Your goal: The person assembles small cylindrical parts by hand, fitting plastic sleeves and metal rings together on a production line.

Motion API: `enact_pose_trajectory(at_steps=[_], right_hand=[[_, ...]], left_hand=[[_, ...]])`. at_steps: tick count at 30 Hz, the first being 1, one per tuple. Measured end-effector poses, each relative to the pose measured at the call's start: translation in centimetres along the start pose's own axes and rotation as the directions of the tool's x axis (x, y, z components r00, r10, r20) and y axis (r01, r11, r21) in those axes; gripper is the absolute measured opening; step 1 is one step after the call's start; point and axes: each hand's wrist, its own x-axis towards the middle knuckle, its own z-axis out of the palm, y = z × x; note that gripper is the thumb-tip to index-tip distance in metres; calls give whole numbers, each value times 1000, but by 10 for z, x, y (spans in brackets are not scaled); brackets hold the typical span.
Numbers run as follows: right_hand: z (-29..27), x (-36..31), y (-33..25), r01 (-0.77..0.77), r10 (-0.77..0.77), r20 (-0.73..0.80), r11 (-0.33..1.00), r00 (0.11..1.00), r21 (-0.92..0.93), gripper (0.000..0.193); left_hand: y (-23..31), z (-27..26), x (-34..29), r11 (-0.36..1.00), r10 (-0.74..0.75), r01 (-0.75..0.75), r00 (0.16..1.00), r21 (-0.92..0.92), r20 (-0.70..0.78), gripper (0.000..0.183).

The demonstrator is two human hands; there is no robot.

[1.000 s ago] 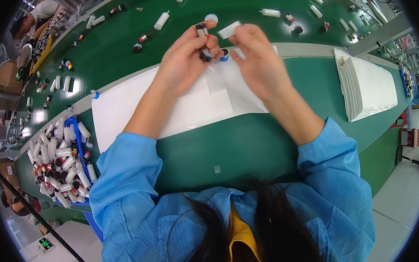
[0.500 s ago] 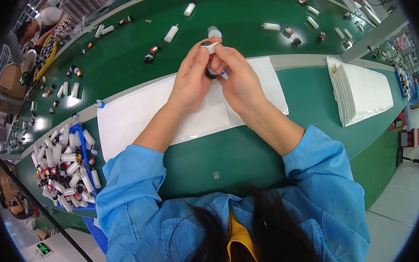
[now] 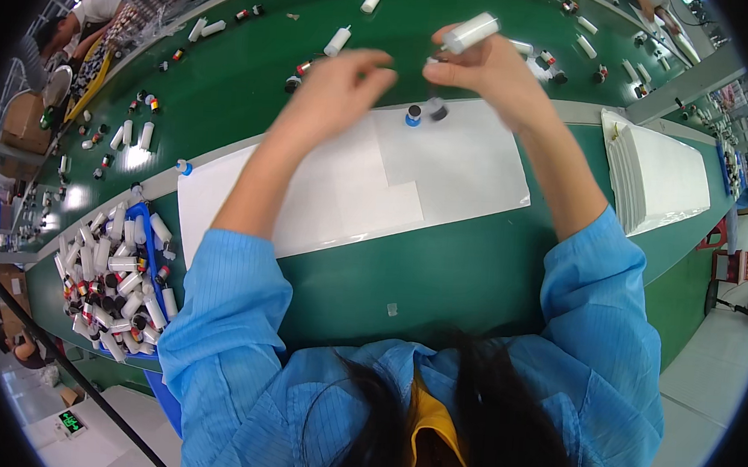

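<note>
My right hand (image 3: 503, 79) is closed around a white cylindrical bottle (image 3: 474, 32), which sticks out above the curled fingers, tilted up to the right. A small pale piece (image 3: 436, 62) shows by its thumb. My left hand (image 3: 340, 86) is apart from it to the left, thumb and fingers spread, with nothing visible in it. Between and below the hands, a small blue piece with a black top (image 3: 413, 116) stands on the white sheet (image 3: 464, 162). Beside it is a blurred dark cap-like piece (image 3: 436, 109).
White bottles and small red-black parts lie scattered over the green belt (image 3: 256, 64) beyond. A heap of bottles (image 3: 114, 278) fills and surrounds a blue tray at left. A white stack of sheets (image 3: 660, 178) lies at right. Another person (image 3: 88, 15) works at far left.
My hands have separated: the left moved left and opened, the right moved right and up with the white bottle. The black-topped blue piece and dark piece now show between them.
</note>
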Motion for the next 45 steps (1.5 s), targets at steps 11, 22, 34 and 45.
enact_pose_trajectory(at_steps=[11,22,34,45], right_hand=[[-12,15,39,211,-524,-137,549,840,-809,25],[70,-85,0,609,-140,605,369,783,-702,12],[53,-47,9,216,294,634,769,716,-601,14],[27,-78,32,-299,410,21,629,912,718,14]], left_hand=[[-63,-12,44,602,-187,218,974,768,-130,16],[-66,-35,11,933,-259,263,965,244,-47,22],[-92,-43,10,848,121,-31,983,529,-137,26],[-51,-39,11,602,449,-212,887,770,-108,24]])
